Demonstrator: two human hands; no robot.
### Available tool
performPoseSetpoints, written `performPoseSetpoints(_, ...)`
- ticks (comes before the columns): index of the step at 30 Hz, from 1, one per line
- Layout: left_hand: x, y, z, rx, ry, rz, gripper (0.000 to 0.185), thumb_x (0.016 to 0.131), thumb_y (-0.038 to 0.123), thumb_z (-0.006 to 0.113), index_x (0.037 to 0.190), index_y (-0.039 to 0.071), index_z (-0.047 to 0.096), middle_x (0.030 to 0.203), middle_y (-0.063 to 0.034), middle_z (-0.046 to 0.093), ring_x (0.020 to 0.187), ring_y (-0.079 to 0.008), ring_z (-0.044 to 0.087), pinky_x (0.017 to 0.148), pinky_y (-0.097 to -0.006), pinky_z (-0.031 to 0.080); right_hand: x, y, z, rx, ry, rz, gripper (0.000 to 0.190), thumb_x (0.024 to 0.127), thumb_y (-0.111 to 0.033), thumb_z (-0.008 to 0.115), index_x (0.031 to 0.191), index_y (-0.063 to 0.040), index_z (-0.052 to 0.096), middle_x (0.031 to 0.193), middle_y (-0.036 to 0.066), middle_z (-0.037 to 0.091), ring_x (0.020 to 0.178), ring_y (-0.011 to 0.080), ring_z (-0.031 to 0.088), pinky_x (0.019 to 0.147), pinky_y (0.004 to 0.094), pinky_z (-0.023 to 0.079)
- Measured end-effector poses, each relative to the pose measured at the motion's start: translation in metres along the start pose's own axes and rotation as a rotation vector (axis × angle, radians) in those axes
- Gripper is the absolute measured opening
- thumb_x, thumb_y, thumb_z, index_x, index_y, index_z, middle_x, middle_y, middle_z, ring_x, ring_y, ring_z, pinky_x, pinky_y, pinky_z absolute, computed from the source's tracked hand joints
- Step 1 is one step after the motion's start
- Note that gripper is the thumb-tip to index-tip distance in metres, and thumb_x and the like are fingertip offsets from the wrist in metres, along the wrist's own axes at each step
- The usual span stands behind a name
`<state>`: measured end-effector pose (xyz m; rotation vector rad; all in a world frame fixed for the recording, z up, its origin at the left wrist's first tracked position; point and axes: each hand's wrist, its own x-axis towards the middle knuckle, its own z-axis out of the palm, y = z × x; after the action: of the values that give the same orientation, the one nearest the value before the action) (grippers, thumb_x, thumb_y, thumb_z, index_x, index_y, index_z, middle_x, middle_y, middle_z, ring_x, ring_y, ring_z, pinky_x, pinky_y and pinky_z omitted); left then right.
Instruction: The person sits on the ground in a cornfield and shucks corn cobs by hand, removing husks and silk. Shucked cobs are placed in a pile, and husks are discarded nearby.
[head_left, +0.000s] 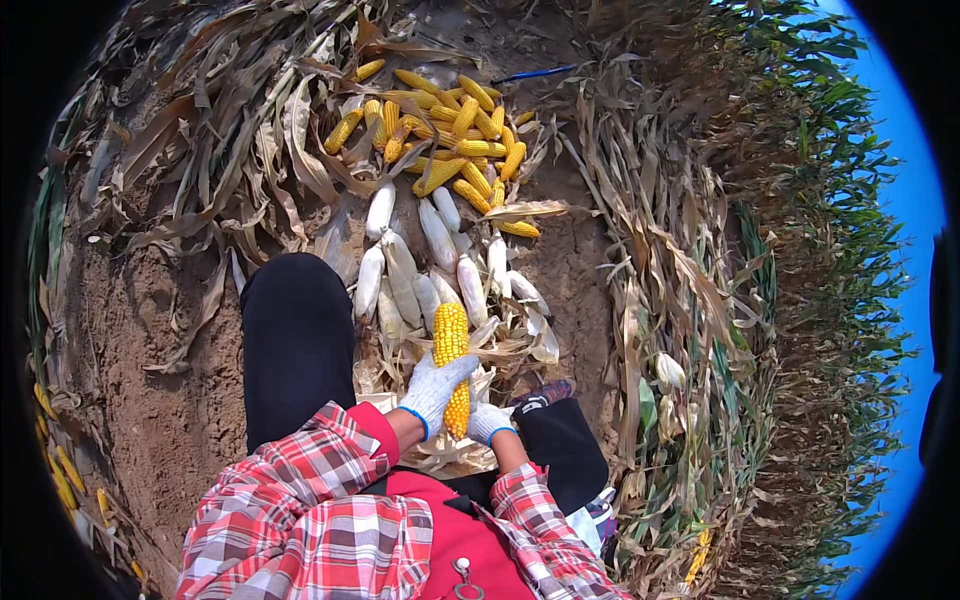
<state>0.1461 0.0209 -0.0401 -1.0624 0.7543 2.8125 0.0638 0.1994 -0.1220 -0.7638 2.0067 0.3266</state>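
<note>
A bare yellow corn cob (450, 334) stands lengthwise in front of my body, its kernels exposed. My left hand (433, 391), in a white knit glove with a blue cuff, is wrapped around its middle. My right hand (487, 421), gloved alike, is beside the cob's lower end; its fingers are partly hidden behind the cob, so its grip is unclear. Just beyond my hands lie several corn ears in pale husks (401, 277). Past them is a pile of bare yellow cobs (454, 139). Loose pale husks (450, 454) lie below my hands.
Dry corn stalks and leaves (247, 127) lie at the upper left, with another row of stalks (675, 300) at right. A blue rod-like object (534, 74) rests beyond the cob pile. More yellow cobs (67, 469) lie far left on the soil. Standing corn (832, 300) borders the right.
</note>
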Motion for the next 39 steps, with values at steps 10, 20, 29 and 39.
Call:
performPoseSetpoints(10,0.015,-0.015,-0.008,-0.004,0.141,0.001,0.038,0.083,0.02,0.074,0.11,0.004,0.052,0.081,-0.0093,0.059,0.06,-0.0225,0.061,0.053,-0.0377,0.053,-0.058,-0.052,-0.212,0.597,0.849,-0.402,0.052,0.09,-0.011,0.061,0.14,-0.005,0.048,0.094,0.011,0.064,0.077,0.0144,0.06,0.07,0.0286,0.05)
performPoseSetpoints(20,0.023,-0.014,-0.013,0.103,0.194,0.168,0.03,0.085,0.015,0.071,0.106,0.004,0.053,0.078,-0.0086,0.059,0.061,-0.0231,0.061,0.053,-0.0377,0.053,-0.061,-0.089,-0.213,0.52,0.791,-0.306,0.061,0.09,-0.036,0.07,0.138,-0.004,0.049,0.111,0.018,0.067,0.104,0.0242,0.065,0.091,0.0361,0.051)
performPoseSetpoints(29,0.028,-0.032,-0.028,0.837,0.171,0.241,0.06,0.071,0.023,0.076,0.118,-0.002,0.048,0.103,-0.0189,0.066,0.097,-0.0338,0.067,0.083,-0.0422,0.054,-0.008,-0.044,-0.068,1.354,0.183,-0.232,0.059,0.088,-0.036,0.068,0.132,0.001,0.054,0.114,0.011,0.064,0.099,0.0168,0.061,0.087,0.0311,0.05)
performPoseSetpoints(39,0.012,-0.023,-0.022,1.242,-0.149,0.22,0.049,0.081,0.037,0.067,0.111,-0.001,0.061,0.095,-0.0195,0.068,0.089,-0.0315,0.067,0.081,-0.0404,0.053,0.019,-0.026,-0.013,1.995,0.056,0.062,0.042,0.095,-0.036,0.063,0.124,-0.006,0.061,0.104,0.008,0.069,0.085,0.0227,0.067,0.073,0.0361,0.055)
